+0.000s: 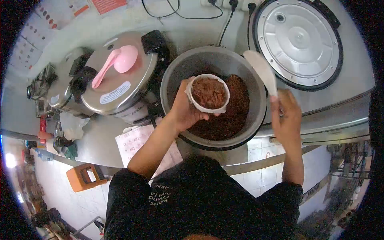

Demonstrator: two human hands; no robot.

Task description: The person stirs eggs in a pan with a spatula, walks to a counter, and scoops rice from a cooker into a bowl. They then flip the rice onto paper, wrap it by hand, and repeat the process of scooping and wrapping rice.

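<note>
My left hand (185, 111) is wrapped round a small white bowl (195, 105) filled with reddish-brown food (209, 93). The bowl is held over a large open grey pot (173, 76), which contains dark brown grains (236, 108). To the right of the pot, my right hand (286, 116) grips the handle of a white paddle (261, 70). The paddle's broad end points up and left, over the pot's right rim. Parts of my left fingers are hidden beneath the bowl.
A closed cooker (132, 98) with a pink ladle (126, 59) on its lid stands left of the pot. A round metal lid (300, 40) lies at upper right. Printed paper (134, 142) is near my left forearm. Black cables (226, 30) run behind.
</note>
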